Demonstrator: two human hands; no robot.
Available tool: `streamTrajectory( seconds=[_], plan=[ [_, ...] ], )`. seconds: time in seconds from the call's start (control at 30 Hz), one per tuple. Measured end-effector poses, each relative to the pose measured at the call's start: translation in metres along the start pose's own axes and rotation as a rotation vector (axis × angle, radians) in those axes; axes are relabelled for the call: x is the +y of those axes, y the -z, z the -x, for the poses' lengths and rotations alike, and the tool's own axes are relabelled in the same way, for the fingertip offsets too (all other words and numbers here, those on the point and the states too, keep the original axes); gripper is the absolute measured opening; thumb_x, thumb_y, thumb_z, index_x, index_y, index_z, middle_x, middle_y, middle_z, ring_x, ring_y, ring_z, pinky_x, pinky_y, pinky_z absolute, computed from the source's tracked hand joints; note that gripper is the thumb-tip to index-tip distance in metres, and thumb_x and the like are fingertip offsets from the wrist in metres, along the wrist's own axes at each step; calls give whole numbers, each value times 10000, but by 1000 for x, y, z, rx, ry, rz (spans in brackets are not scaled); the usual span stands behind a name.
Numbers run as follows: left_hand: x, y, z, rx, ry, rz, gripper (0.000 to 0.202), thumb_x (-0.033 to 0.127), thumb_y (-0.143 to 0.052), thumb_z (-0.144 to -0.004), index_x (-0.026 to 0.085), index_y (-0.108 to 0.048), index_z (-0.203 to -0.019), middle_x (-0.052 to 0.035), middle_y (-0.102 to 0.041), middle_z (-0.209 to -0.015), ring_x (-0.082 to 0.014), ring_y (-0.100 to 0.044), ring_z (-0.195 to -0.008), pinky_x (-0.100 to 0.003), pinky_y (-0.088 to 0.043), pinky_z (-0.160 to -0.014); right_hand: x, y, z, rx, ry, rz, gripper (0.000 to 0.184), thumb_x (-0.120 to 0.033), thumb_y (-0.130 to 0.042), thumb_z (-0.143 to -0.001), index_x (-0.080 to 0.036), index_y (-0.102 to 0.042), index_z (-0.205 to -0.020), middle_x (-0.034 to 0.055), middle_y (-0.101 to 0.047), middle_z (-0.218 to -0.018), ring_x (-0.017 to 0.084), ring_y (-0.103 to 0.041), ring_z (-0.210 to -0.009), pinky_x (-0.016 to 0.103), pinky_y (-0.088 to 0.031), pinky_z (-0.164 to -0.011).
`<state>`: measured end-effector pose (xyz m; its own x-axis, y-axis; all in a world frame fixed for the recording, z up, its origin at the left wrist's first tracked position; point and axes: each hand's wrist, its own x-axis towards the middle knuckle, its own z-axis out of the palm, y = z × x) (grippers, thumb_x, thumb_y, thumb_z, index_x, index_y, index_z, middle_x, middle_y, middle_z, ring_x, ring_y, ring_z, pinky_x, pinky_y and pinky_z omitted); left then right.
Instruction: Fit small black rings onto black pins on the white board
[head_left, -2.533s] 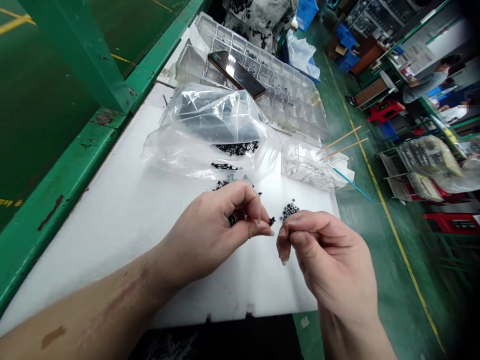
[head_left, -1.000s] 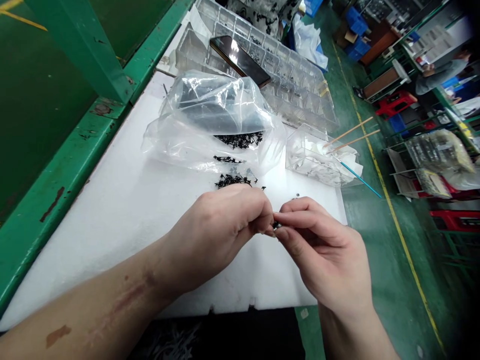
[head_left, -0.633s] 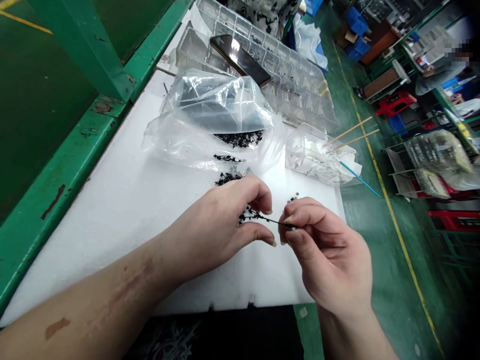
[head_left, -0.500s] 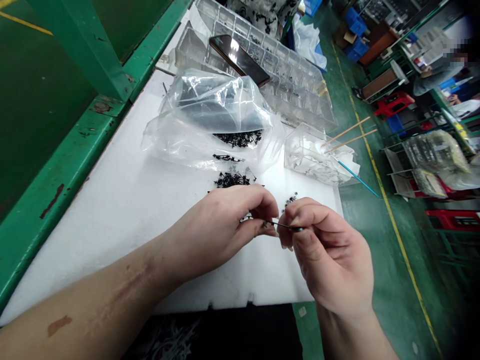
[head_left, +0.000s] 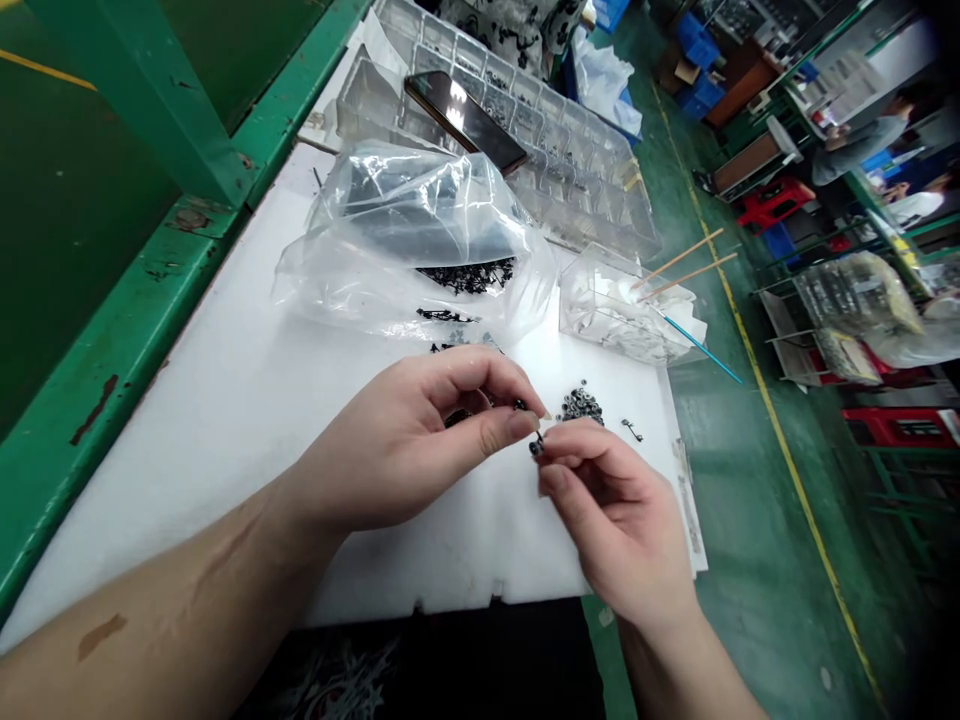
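Note:
My left hand [head_left: 427, 440] pinches a small black part with a thin stem between thumb and forefinger. The part's round, shiny end [head_left: 535, 448] sticks out toward my right hand [head_left: 622, 520]. My right fingertips are curled closed against that end; the contact is partly hidden. Beyond the hands lies a pile of small dark ring-like beads [head_left: 581, 403]. A single thin piece with rounded ends [head_left: 631, 430] lies right of it. Behind my left hand, more black stemmed parts [head_left: 446, 348] are mostly covered by the fingers.
A clear plastic bag [head_left: 420, 220] holding black parts lies on the white work surface [head_left: 225, 400]. Behind it are a compartment tray [head_left: 555, 130] and a phone [head_left: 465, 120]. A clear box [head_left: 622, 330] holds white tissue and sticks. A green beam [head_left: 187, 240] edges the left. People sit far right.
Both hands have shifted left, the right one more, uncovering the bead pile and the single piece. The held part's stem, stretched between the hands before, is now mostly hidden at the left fingers.

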<state>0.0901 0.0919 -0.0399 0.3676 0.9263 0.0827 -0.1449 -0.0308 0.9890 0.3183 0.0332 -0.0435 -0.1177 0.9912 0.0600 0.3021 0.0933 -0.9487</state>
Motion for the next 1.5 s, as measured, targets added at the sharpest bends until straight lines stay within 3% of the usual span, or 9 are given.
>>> streamTrajectory(
  seconds=[0.13, 0.27, 0.37, 0.53, 0.8, 1.17, 1.33, 1.43, 1.5],
  plan=[
    [2, -4, 3, -16, 13, -173, 114, 319, -725, -1062, 231, -779, -1015, -27, -820, -980, -187, -759, -895, -289, -580, -728, 16, 44, -9, 356, -61, 69, 137, -307, -876, -958, -243, -821, -1066, 37, -739, -945, 142, -655, -798, 262, -547, -699],
    [4, -5, 2, -40, 3, -247, 83, 325, -728, -1041, 258, -777, -1032, 5, -768, -870, -159, -672, -728, -272, -513, -610, 37, 101, -25, 728, -252, -311, 398, -280, -982, -776, -227, -760, -1102, -8, -674, -816, 136, -612, -652, 232, -484, -516],
    [2, -4, 0, -37, 0, -283, 119, 359, -718, -1050, 267, -791, -1030, 5, -771, -844, -162, -660, -696, -275, -497, -598, 52, 136, -35, 811, -369, -447, 392, -227, -978, -709, -188, -715, -997, -6, -659, -779, 124, -601, -603, 209, -475, -456],
    [-5, -4, -2, -4, 77, -316, 156, 392, -746, -1015, 265, -800, -943, 1, -815, -811, -184, -705, -678, -293, -501, -611, 72, 166, -51, 843, -420, -568, 223, -208, -902, -817, -156, -695, -884, 21, -675, -784, 98, -623, -627, 188, -563, -521],
    [-8, -3, -2, -24, 104, -327, 223, 459, -713, -1036, 266, -773, -940, -12, -789, -815, -190, -687, -684, -287, -505, -606, 89, 172, -75, 910, -321, -673, 132, -206, -825, -941, -148, -711, -912, -17, -657, -747, 76, -613, -611, 169, -564, -540],
    [-7, -3, -2, 4, 138, -329, 266, 482, -687, -1051, 259, -746, -918, 9, -739, -765, -170, -653, -673, -256, -485, -589, 97, 174, -92, 1004, -208, -620, 133, -194, -843, -959, -148, -722, -930, -13, -689, -781, 93, -641, -626, 188, -560, -540],
    [-4, -4, -2, 22, 147, -311, 177, 406, -710, -1029, 259, -745, -936, 33, -738, -791, -154, -643, -695, -258, -481, -623, 68, 168, -76, 1012, -123, -619, 102, -185, -762, -1014, -166, -731, -919, -21, -658, -796, 74, -588, -617, 175, -510, -504],
    [0, -5, -1, 19, 127, -293, 149, 367, -720, -1027, 251, -741, -937, 44, -736, -794, -142, -628, -682, -260, -479, -630, 42, 149, -49, 957, -82, -621, 70, -230, -812, -972, -176, -769, -963, -9, -640, -823, 84, -571, -635, 183, -499, -479],
    [3, -5, -1, 21, 114, -294, 133, 339, -726, -1024, 242, -737, -934, 47, -737, -794, -136, -624, -673, -259, -477, -632, 27, 128, -26, 842, -94, -596, 161, -268, -895, -905, -193, -782, -993, -7, -628, -835, 88, -557, -639, 187, -532, -507]
  ],
)
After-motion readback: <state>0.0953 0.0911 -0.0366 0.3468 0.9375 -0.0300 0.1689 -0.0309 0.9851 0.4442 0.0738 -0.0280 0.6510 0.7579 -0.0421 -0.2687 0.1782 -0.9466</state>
